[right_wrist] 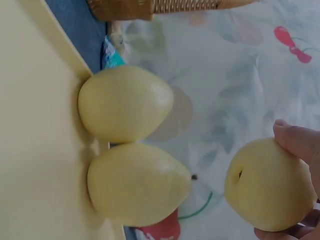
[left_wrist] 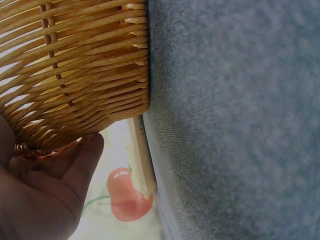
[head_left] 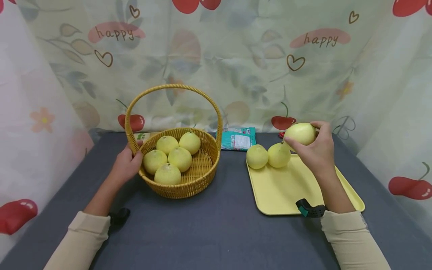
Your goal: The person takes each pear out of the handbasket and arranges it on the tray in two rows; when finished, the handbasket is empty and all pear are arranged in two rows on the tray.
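While the left hand (head_left: pixel 127 164) grips the wicker basket (head_left: pixel 183 191) at left, the right hand (head_left: pixel 318 149) holds one pear (head_left: pixel 299 134) above the yellow tray (head_left: pixel 280 191) at right, so progress looks partway: five pears (head_left: pixel 180 159) in basket, two pears (head_left: pixel 257 156) at tray's far left.

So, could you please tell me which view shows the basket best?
The head view: the basket appears nearly whole, handle and pears included. The left wrist view shows part of its side; the right wrist's, a fragment.
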Available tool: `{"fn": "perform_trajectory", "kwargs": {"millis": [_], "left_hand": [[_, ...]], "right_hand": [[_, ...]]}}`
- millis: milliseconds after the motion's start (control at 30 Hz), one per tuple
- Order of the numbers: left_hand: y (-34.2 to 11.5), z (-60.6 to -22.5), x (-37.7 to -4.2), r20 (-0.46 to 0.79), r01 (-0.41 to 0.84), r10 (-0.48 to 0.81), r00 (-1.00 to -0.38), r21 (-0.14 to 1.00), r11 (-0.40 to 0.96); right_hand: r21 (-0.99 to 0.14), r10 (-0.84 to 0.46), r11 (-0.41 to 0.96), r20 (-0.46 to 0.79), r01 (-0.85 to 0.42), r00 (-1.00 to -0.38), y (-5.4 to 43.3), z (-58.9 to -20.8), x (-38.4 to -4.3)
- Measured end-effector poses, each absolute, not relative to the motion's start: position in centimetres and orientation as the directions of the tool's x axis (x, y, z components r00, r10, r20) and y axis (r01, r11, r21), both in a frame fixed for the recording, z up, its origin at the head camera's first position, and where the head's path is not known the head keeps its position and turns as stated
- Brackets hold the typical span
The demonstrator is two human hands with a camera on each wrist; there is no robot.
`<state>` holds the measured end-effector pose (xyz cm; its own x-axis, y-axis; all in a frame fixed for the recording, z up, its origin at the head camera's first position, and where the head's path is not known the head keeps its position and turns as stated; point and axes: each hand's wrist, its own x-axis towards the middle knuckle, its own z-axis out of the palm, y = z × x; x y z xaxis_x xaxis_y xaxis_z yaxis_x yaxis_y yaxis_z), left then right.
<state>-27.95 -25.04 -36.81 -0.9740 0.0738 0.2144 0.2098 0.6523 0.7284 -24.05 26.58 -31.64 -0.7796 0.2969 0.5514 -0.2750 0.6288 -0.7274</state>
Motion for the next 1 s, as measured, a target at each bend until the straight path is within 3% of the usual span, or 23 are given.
{"fn": "perform_trajectory", "kwargs": {"millis": [233,600,1000], "left_hand": [[-25.0,-36.8,-28.0,0.227,0.219,0.073,-0.971,0.725,0.653],[-25.0,-36.8,-27.8,0.232,0.227,0.080,-0.969,0.726,0.649],[-25.0,-36.7,-27.9,0.219,0.217,0.079,-0.972,0.727,0.651]], "right_hand": [[-0.739,0.335,0.646,0.500,-0.192,-0.798,28.2,-32.4,-24.6],[-0.745,0.332,0.666,0.337,-0.034,-0.881,30.7,-34.4,-25.3],[-0.682,0.251,0.731,0.310,-0.030,-0.917,32.0,-37.0,-26.4]]}}
